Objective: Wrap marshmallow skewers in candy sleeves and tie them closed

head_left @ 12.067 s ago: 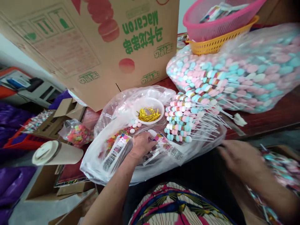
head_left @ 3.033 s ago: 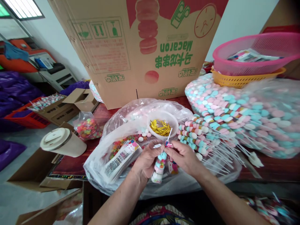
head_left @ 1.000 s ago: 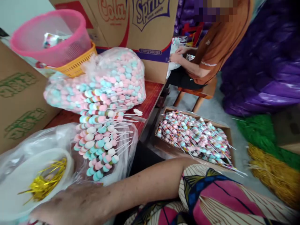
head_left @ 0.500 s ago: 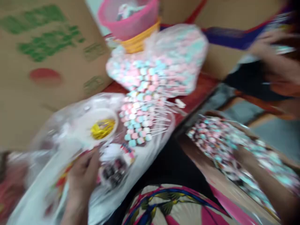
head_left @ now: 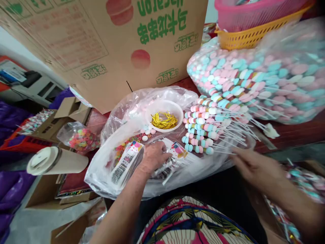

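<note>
On tabletop (head_left: 296, 136), candy skewers (head_left: 203, 130) piled beside bowl (head_left: 162, 105) and against marshmallow bag (head_left: 291, 78). Across far side, blocking, tall carton (head_left: 114, 47). Left grip (head_left: 154, 157) half-curled over wrappers (head_left: 180, 151), hold unclear. Right grip (head_left: 256, 169) narrow at skewer's stick end, pinch uncertain.

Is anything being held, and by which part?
The right hand appears to pinch the nearest marshmallow skewer by its stick's free end, though the grip is blurred. The left hand is at the printed wrappers; whether it holds one is unclear.
</note>
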A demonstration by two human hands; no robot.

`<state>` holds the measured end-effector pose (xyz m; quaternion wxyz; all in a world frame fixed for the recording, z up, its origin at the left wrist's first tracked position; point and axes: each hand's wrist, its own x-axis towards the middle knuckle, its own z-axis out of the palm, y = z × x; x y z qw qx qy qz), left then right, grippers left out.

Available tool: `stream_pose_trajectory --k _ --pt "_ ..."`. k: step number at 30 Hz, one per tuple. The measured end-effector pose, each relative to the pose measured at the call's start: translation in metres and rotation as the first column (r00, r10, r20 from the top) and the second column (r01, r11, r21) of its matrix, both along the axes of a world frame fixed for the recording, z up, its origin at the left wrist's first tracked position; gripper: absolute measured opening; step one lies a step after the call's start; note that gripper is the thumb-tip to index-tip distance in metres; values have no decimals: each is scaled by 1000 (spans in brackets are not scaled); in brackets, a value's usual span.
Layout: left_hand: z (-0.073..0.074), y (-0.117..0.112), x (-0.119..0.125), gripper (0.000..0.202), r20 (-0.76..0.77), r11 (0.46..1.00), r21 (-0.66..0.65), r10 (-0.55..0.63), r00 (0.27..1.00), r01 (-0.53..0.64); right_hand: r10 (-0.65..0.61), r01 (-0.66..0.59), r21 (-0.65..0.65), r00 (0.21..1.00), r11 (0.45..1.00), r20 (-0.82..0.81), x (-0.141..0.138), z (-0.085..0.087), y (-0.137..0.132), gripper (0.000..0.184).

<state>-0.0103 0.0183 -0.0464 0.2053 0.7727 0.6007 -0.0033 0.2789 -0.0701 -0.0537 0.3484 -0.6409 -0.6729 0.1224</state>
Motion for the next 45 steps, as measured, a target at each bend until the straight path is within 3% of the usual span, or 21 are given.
stream_pose_trajectory --k 2,5,9,12,14,16,19,21,23,25,27,30,33,35,38,41,43,45 --pt "-1 4 -9 15 108 1000 -12 -6 994 7 116 -116 2 993 993 -12 -28 0 14 22" --pt "0 1 -17 18 195 1000 9 -30 980 29 227 -227 -31 974 973 -20 -76 -4 32 25" --pt "0 -8 -7 35 62 999 34 5 998 -7 343 -283 -233 898 930 276 -110 -11 40 25" --pt "0 -6 -4 16 105 996 -25 82 991 -80 384 -257 -332 828 908 408 -111 -15 40 25" --pt "3 -2 -8 8 201 996 -20 87 976 -85 373 -265 -326 864 908 337 -105 -14 42 25" --pt "8 1 -12 10 248 997 61 34 968 -50 298 -247 -230 928 941 222 -98 -10 44 25" --pt "12 -1 -9 25 132 995 98 -26 991 13 206 -196 -87 970 977 132 -94 -6 48 27" --pt "9 -4 -1 39 5 999 43 -19 1000 19 255 -237 -134 957 962 141 -98 -7 47 25" --pt "2 -6 5 30 -33 1000 13 17 999 -16 321 -282 -231 935 931 151 -101 -13 45 24" --pt "-2 -6 5 19 35 999 21 38 999 -39 337 -303 -254 936 919 101 -101 -18 44 25" --pt "1 -2 0 23 137 999 21 -32 990 30 273 -270 -145 962 952 6 -97 -17 46 25" --pt "16 5 -7 23 202 966 83 -256 945 244 220 -217 91 975 972 -27 -94 -3 54 30" --pt "32 9 -5 18 168 925 148 -371 913 349 354 -360 126 933 924 71 -103 11 64 29" --pt "36 7 0 14 155 936 188 -326 933 296 397 -397 105 918 912 22 -111 12 68 19" --pt "29 1 6 18 187 961 252 -164 969 114 311 -303 70 933 950 -182 -116 3 72 21" --pt "18 -1 6 8 303 977 211 -53 951 -12 237 -255 -13 916 967 -325 -113 -5 74 21" --pt "16 3 3 13 416 991 134 -54 908 -2 259 -279 -1 894 960 -366 -108 -2 76 14" --pt "20 10 -2 14 537 994 33 -104 837 102 359 -382 16 854 924 -376 -105 6 77 13"
